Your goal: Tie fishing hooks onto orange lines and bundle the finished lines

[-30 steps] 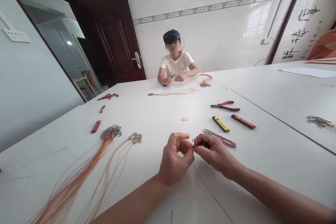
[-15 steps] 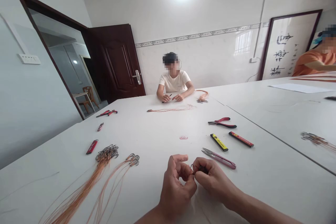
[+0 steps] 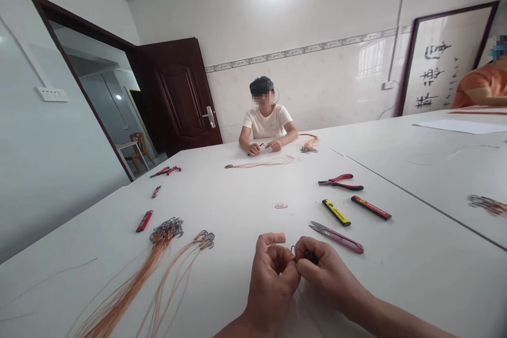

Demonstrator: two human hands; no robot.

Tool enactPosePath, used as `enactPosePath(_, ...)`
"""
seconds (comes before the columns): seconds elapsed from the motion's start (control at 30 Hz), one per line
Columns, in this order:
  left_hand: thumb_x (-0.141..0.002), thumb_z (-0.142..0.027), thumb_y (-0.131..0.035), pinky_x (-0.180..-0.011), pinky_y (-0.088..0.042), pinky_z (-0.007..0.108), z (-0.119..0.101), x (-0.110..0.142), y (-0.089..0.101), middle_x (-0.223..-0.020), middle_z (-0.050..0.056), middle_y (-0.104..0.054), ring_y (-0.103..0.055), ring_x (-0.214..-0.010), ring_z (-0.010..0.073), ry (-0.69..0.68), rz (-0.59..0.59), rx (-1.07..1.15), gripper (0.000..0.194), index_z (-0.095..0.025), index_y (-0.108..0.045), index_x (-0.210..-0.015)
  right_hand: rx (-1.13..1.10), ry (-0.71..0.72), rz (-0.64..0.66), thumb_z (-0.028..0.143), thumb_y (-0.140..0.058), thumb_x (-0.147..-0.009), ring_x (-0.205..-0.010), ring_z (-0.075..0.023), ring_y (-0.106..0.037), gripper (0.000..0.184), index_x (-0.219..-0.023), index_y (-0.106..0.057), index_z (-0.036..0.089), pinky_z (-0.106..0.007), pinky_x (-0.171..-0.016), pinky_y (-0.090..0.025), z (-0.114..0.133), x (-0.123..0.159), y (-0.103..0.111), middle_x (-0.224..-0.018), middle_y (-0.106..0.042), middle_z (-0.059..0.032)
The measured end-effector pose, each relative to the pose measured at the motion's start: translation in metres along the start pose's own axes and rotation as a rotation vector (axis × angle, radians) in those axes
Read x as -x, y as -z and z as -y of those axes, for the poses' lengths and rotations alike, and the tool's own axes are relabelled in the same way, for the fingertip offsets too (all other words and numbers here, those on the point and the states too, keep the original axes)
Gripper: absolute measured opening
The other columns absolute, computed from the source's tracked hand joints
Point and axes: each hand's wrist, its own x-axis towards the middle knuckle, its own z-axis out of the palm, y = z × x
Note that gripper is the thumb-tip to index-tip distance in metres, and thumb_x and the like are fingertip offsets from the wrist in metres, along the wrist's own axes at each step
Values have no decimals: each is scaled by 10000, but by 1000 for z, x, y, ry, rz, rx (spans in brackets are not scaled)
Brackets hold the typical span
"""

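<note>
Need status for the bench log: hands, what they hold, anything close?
Left hand, right hand pinching small dark fishhook at fingertips. Pink-handled thread snips just beyond right hand, not touching.

Small wire hook [image 3: 293, 249] mostly buried between left hand [image 3: 271, 288] and right hand [image 3: 322, 269]; dark piece [image 3: 311, 257] at the right fingertips too small to identify. Lower ends of the orange line bundles [image 3: 119, 296] run off the bottom edge, uncounted. Pink mark [image 3: 281, 205] too small to read; the dark item held by the seated person [image 3: 267, 119] unclear; person in orange [image 3: 481, 87] cut off by the right edge.
</note>
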Motion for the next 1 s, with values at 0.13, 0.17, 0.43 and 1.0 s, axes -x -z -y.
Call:
enactPosePath(0.13, -711, -163, -592, -601, -367, 211, -4, 0, -3, -653, -51, -491, -439, -580, 63, 67, 8, 111, 340, -191, -363, -962, 46, 66, -30, 137, -387, -607, -530, -90, -324, 53, -576, -411, 173, -203, -477, -255, 1, 1, 2, -530, -376, 43)
enactPosePath(0.17, -709, -165, -595, -593, -364, 209, -5, 0, -3, -655, -50, -495, -441, -579, 63, 79, 12, 136, 342, -191, -366, -961, 47, 80, -31, 135, -392, -609, -528, -90, -327, 54, -580, -417, 173, -203, -477, -259, 2, 1, 3, -532, -381, 43)
enactPosePath(0.43, -740, -126, -519, -588, -372, 203, -6, -7, 6, -663, -62, -489, -449, -580, 56, 74, -19, 208, 280, -221, -388, -968, -74, -8, 59, 137, -407, -651, -472, -70, -289, 66, -602, -421, 178, -192, -430, -234, 3, 2, 8, -513, -347, 57)
enactPosePath(1.0, -712, -213, -623, -647, -411, 234, -7, -8, 8, -738, -15, -574, -529, -681, 96, 56, 77, 179, 301, -205, -451, -960, 106, 141, -54, 176, -450, -715, -505, -88, -373, 88, -632, -481, 169, -203, -464, -299, 1, -1, 9, -541, -464, 27)
